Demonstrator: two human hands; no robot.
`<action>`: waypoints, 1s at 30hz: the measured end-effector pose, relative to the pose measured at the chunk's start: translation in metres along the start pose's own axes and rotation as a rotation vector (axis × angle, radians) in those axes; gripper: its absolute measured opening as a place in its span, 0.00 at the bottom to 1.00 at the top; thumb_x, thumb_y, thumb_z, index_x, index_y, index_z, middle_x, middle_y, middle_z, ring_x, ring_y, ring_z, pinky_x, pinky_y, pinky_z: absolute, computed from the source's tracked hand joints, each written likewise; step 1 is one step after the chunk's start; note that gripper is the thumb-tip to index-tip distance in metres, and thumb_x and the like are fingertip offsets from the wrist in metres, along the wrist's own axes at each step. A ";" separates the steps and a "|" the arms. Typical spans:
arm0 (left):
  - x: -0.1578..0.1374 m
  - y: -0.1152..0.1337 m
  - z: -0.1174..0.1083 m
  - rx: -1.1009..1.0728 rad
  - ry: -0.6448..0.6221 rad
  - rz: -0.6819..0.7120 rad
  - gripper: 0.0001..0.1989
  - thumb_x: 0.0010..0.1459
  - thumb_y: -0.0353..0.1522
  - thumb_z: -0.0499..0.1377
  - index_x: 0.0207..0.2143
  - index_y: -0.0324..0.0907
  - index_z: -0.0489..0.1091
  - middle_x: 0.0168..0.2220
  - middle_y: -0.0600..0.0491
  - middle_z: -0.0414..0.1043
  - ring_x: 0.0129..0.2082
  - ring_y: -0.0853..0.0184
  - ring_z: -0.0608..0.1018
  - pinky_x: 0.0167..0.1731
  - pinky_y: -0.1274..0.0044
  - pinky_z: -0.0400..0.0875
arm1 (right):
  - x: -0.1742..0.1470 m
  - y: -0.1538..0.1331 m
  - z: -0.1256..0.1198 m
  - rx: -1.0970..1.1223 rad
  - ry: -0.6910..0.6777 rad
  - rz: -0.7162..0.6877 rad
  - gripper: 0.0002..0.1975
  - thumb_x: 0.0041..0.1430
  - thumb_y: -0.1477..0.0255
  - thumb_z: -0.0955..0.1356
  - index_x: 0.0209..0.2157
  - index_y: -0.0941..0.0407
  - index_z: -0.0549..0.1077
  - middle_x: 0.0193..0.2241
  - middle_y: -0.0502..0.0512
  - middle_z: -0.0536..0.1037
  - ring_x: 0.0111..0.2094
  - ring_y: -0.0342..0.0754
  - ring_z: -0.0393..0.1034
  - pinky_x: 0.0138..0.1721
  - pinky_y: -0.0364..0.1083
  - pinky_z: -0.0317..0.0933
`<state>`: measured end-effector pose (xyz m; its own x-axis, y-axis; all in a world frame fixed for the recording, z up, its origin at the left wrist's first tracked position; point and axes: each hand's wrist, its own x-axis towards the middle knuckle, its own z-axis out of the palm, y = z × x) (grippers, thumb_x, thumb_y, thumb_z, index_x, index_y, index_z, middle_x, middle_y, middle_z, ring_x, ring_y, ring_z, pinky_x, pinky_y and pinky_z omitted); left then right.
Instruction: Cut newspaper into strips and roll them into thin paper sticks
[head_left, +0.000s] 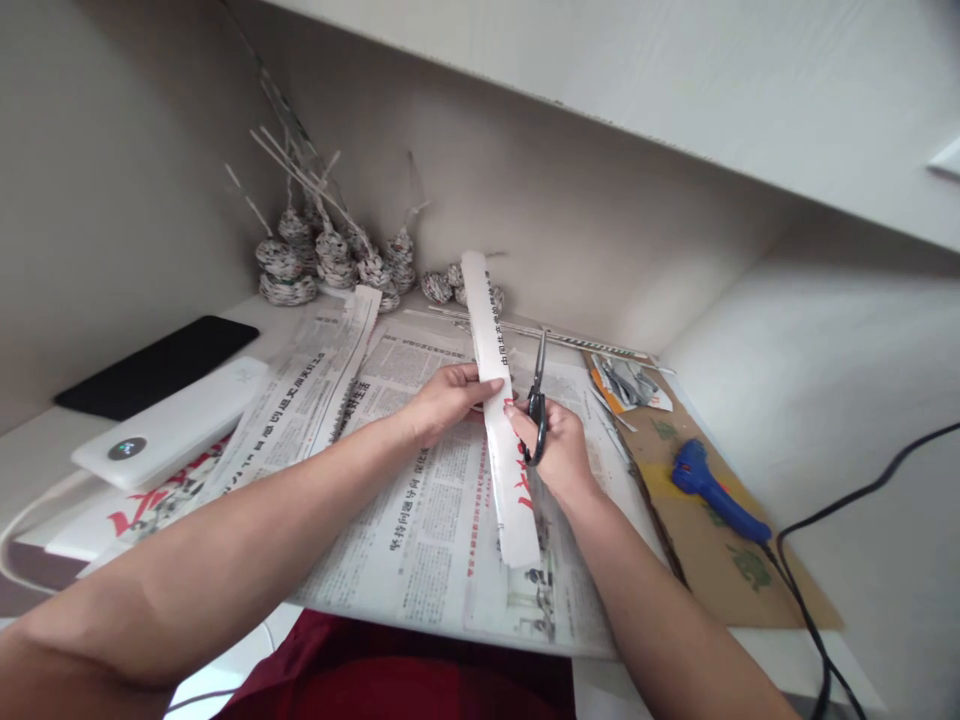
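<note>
Newspaper strip (501,440) points lengthwise toward the back edge of the surface (30,450), left hand (454,397) pinching its left side, right hand (564,445) gripping scissors (538,402) at its right.

A deep red garment (405,685) shows at the near edge, plain and unpatterned in the part in view, brighter toward its middle and sinking to dark maroon at its far edge and left folds. The left arm (225,540) and right arm (667,600) are bare along all that shows, as are the left hand (448,402) and right hand (561,445). The garment's cut is hidden.
</note>
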<state>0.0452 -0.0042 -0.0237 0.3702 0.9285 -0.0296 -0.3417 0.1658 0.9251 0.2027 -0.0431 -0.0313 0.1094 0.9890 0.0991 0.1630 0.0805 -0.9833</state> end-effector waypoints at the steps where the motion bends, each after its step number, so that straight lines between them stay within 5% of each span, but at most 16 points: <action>1: 0.000 0.000 0.000 -0.001 0.032 -0.004 0.16 0.47 0.38 0.68 0.35 0.35 0.75 0.32 0.46 0.78 0.29 0.64 0.78 0.32 0.74 0.72 | -0.001 0.000 0.000 -0.017 -0.006 -0.008 0.12 0.44 0.63 0.74 0.26 0.55 0.72 0.15 0.44 0.67 0.16 0.40 0.58 0.17 0.40 0.54; 13: 0.013 0.014 -0.021 -0.079 0.262 0.062 0.07 0.61 0.32 0.57 0.34 0.36 0.70 0.34 0.45 0.78 0.30 0.66 0.79 0.34 0.73 0.74 | -0.003 -0.001 -0.001 0.054 -0.223 0.132 0.13 0.43 0.63 0.75 0.26 0.57 0.74 0.19 0.48 0.72 0.19 0.41 0.63 0.20 0.41 0.56; 18: 0.010 0.015 -0.015 -0.167 0.232 0.012 0.09 0.63 0.35 0.55 0.36 0.37 0.69 0.34 0.45 0.78 0.33 0.63 0.80 0.38 0.68 0.75 | -0.003 0.002 0.001 0.031 -0.173 0.153 0.14 0.41 0.63 0.75 0.26 0.57 0.75 0.19 0.49 0.74 0.19 0.43 0.64 0.21 0.43 0.58; 24: 0.001 0.005 -0.002 -0.026 0.085 -0.183 0.08 0.54 0.31 0.64 0.34 0.35 0.71 0.32 0.46 0.77 0.30 0.64 0.79 0.37 0.69 0.75 | 0.000 0.003 0.002 0.032 -0.079 0.105 0.14 0.39 0.64 0.76 0.25 0.56 0.71 0.18 0.47 0.72 0.18 0.41 0.62 0.19 0.42 0.57; 30: 0.003 0.002 -0.008 0.042 0.123 -0.107 0.04 0.51 0.27 0.65 0.29 0.34 0.73 0.28 0.47 0.77 0.26 0.67 0.77 0.30 0.74 0.72 | -0.003 0.000 0.001 0.046 -0.186 0.088 0.15 0.45 0.61 0.74 0.23 0.58 0.72 0.18 0.48 0.72 0.17 0.40 0.62 0.19 0.41 0.56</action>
<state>0.0387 0.0020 -0.0249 0.2929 0.9404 -0.1726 -0.2686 0.2542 0.9291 0.2012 -0.0460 -0.0318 -0.0627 0.9979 -0.0132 0.1150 -0.0059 -0.9934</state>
